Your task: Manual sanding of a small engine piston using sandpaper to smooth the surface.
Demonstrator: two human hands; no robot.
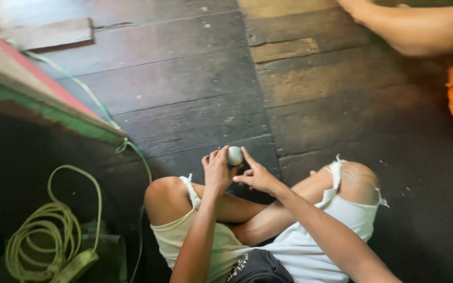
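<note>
Both hands gripping small white ball (235, 155) above knees: left hand (217, 170) cupping side, right hand (257, 175) pinching with fingertips. Likely best: keeping grip firm, ball centred over lap, wooden floor (184, 94) below.

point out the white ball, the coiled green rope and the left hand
white ball (235, 155), head view, on its rounded front face
coiled green rope (38, 236), head view, on the strands of the coil
left hand (216, 170), head view, on the back of the hand

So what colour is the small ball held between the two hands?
The small ball is white, possibly slightly greenish, pinched between the left hand and right hand; the head view shows it.
</note>
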